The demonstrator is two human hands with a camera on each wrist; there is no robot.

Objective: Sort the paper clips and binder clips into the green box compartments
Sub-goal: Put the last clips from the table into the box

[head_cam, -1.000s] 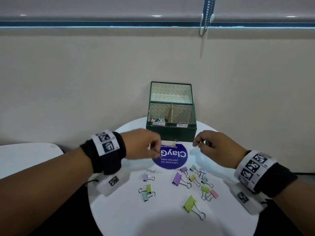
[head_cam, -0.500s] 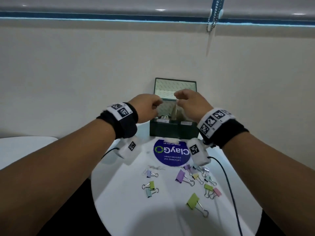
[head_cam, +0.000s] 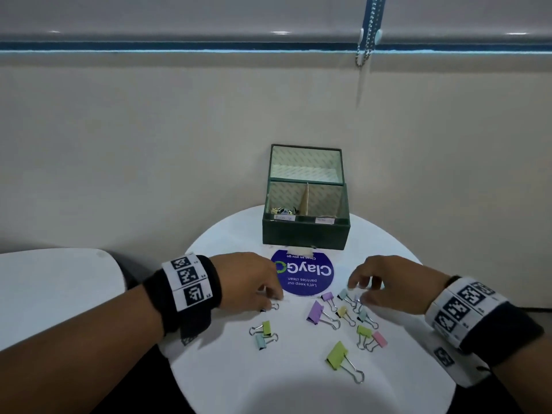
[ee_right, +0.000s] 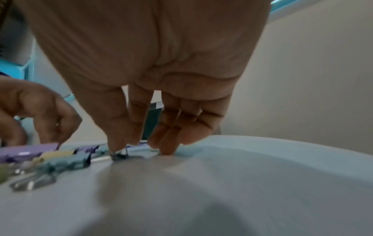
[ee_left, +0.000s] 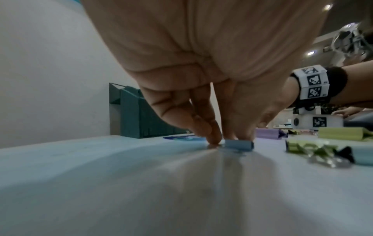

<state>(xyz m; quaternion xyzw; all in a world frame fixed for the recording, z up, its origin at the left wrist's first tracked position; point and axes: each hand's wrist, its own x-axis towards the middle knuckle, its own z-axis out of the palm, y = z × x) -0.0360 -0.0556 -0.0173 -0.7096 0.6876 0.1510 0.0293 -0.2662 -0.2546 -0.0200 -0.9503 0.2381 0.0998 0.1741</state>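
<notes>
The green box (head_cam: pixel 306 234) stands open at the back of the round white table (head_cam: pixel 239 383). A card divider splits it, and the left compartment holds several clips. My left hand (head_cam: pixel 273 298) is down on the table, its fingertips pinching a small pale blue binder clip (ee_left: pixel 239 144). To the right, my right hand (head_cam: pixel 358 294) pinches another small binder clip (ee_right: pixel 121 154) between thumb and forefinger, at the edge of a cluster. Several pastel binder clips lie loose, among them a large purple one (head_cam: pixel 315 312) and a large green one (head_cam: pixel 337 355).
A round purple ClayGo sticker (head_cam: pixel 301 276) lies between the box and my hands. Two small clips, green (head_cam: pixel 266 327) and blue (head_cam: pixel 260 342), lie in front of my left hand. Another white table (head_cam: pixel 59 294) stands to the left. The wall is close behind.
Half a second ago both hands were raised over the green box. They have come back down to the table and now pinch clips on it.
</notes>
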